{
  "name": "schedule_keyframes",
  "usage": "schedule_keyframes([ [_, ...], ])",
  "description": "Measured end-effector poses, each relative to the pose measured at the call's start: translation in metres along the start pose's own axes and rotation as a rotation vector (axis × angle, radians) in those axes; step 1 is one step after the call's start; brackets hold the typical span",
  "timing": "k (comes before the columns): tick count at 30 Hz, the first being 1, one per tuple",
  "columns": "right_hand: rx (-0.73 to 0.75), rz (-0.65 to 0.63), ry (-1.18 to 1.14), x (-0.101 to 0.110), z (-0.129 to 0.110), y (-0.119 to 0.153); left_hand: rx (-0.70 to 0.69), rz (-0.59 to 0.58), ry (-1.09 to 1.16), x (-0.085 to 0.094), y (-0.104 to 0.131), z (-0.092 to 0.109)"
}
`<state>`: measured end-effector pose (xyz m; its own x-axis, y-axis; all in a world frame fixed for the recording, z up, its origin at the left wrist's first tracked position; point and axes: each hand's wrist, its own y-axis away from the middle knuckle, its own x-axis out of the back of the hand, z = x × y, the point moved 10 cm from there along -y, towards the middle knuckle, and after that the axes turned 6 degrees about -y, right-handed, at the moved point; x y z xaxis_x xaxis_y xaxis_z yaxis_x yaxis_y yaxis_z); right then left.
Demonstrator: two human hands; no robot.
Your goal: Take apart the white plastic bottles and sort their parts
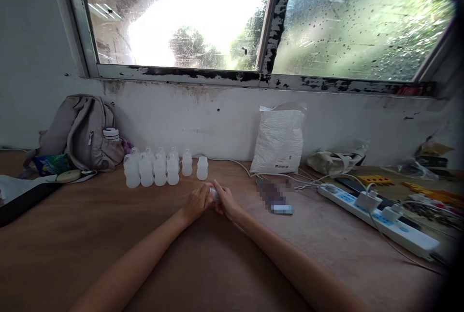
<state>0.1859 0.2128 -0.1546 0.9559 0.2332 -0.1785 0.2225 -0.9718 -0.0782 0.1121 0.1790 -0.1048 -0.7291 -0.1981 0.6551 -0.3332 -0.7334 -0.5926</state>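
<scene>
Head camera: worn on the person's head, above the near side of the brown, wood-toned worktop (90,254).
Head view faces: forward and down, past the worktop's far edge to the white painted wall (224,128) and metal-framed window (174,73).
Head view nearness: bare forearms (145,258) closest, left-hand grip (197,202) and right-hand grip (227,201) mid-range, wall farther.
Head view span: grey fabric backpack (81,133) leftward, white power strip (380,221) rightward.
</scene>
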Motion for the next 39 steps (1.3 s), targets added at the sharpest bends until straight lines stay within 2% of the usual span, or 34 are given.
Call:
schedule_keyframes([
  [7, 0.223, 0.112, 0.152, 0.003, -0.028, 0.006, 0.051, 0.064, -0.029, 0.008, 0.000, -0.002],
  [14, 0.428, 0.173, 0.363, 0.007, -0.060, 0.020, 0.194, 0.146, 0.067, 0.016, -0.002, -0.006],
  [17, 0.479, 0.147, 0.429, 0.006, -0.067, 0.022, 0.282, 0.180, 0.142, 0.017, -0.002, -0.021],
  [21, 0.570, 0.075, 0.505, -0.001, -0.074, 0.021, 0.410, 0.218, 0.255, 0.016, 0.000, -0.051],
  [24, 0.588, 0.050, 0.471, 0.003, -0.076, 0.017, 0.478, 0.226, 0.339, 0.012, 0.003, -0.069],
  [27, 0.559, 0.120, 0.528, 0.017, -0.076, 0.009, 0.527, 0.219, 0.434, 0.005, 0.004, -0.078],
  [31, 0.517, 0.233, 0.690, 0.048, -0.075, -0.002, 0.595, 0.214, 0.558, -0.006, 0.005, -0.085],
  [36, 0.454, 0.338, 0.814, 0.095, -0.063, -0.014, 0.650, 0.209, 0.675, -0.010, 0.008, -0.088],
  [39, 0.417, 0.355, 0.859, 0.113, -0.056, -0.018, 0.662, 0.203, 0.727, -0.011, 0.009, -0.087],
])
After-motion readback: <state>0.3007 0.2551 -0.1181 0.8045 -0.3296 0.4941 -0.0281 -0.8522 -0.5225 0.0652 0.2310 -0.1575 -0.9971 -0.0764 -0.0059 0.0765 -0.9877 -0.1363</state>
